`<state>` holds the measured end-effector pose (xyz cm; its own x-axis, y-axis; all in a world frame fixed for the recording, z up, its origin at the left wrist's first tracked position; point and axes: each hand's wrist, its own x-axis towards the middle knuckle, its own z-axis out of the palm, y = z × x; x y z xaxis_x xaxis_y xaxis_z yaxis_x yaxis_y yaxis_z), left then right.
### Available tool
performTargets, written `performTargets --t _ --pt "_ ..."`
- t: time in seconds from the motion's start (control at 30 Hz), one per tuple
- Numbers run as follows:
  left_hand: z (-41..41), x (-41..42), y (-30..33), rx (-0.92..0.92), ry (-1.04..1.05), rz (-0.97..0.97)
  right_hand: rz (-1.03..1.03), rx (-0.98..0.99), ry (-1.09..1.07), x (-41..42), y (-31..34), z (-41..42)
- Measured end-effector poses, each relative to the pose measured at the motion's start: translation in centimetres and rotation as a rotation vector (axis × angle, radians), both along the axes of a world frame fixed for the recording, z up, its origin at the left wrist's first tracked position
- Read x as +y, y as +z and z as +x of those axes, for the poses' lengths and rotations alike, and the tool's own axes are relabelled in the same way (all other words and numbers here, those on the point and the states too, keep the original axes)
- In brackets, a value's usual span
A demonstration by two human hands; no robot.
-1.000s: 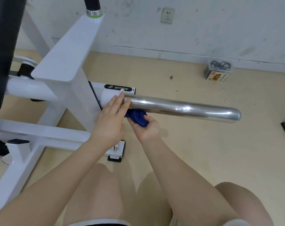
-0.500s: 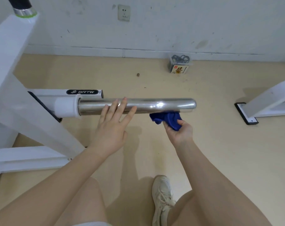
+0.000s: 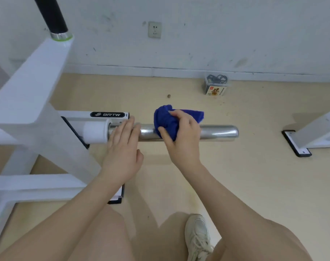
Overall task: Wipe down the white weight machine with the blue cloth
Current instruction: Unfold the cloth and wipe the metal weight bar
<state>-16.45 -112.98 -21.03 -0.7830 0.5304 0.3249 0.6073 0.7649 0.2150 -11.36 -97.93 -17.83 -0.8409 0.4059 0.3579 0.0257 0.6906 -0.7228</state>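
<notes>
Since half a second ago the blue cloth (image 3: 176,120) has climbed from under the chrome bar (image 3: 219,131) onto its top, bunched in the right hand (image 3: 183,136); the left hand (image 3: 123,147) rests flat-fingered near the white collar (image 3: 95,132), seemingly steadying; a loose far flap could slip off mid-stroke.

Blue cloth (image 3: 169,121): one second ago bunched under the chrome bar (image 3: 217,131) beside the white collar (image 3: 95,132); half a second ago under the bar near its free end; now draped over the top of the bar at mid-length.

Right hand (image 3: 181,136): formerly gripping the cloth from beneath, palm up; now on top of the bar, fingers curled round cloth.

Left hand (image 3: 122,147): half a second ago flat at mid-bar; now flat nearer the collar, fingertips at the bar's inner end.
</notes>
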Motion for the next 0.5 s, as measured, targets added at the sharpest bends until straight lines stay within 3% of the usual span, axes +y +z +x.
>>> performTargets --t 0.07,0.13,0.33,0.4,0.5 --pt "-0.2 -1.3 0.2 -0.039 0.113 0.018 0.31 -0.192 0.133 -1.6 -1.4 -2.3" --pt "-0.7 -2.1 -0.2 -0.125 0.222 0.022 0.513 -0.234 0.181 -3.5 -2.0 -4.3" --pt "-1.7 -2.6 -1.1 -0.154 0.237 0.063 0.656 -0.283 0.423 -2.9 -0.8 -6.7" --pt "-1.3 -2.7 -1.0 -0.166 0.209 0.063 0.631 -0.244 0.36 -0.9 -0.9 -5.6" --pt "-0.9 -2.9 -0.7 -0.18 0.167 0.056 0.763 -0.17 0.242 -0.8 -2.4 -3.5"
